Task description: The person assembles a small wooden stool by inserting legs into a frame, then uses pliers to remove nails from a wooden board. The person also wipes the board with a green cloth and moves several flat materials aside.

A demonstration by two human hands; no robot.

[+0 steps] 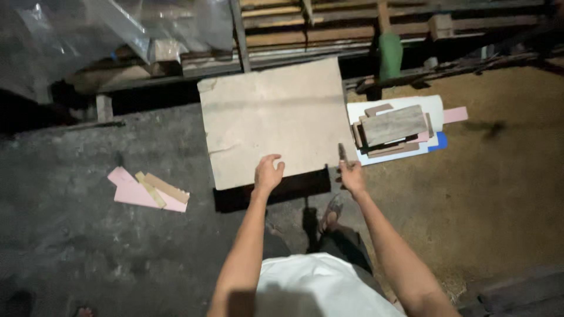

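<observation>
A large pale board (275, 120) lies flat but raised over the dark concrete floor (88, 235), casting a shadow beneath its near edge. Left hand (268, 174) rests on the board's near edge, fingers curled loosely over the top face, thumb at the edge; it grips the board lightly. Right hand (351, 174) is at the board's near right corner, closed around a small dark tool (342, 154) that points upward; what kind of tool it is cannot be told. Whether this hand also touches the board is unclear. Just beside the board's right edge sits a stack of wood offcuts (392, 126) on a white sheet (423, 104), with pink and blue pieces showing beneath. To the right, the floor is covered in sawdust (499, 176). Well apart on the left, pink scraps (141, 191) with two thin wood strips lie on the concrete. Timber racks (329, 29) and clear plastic sheeting (88, 29) run along the far side. One sandalled foot (332, 212) shows below the board.
</observation>
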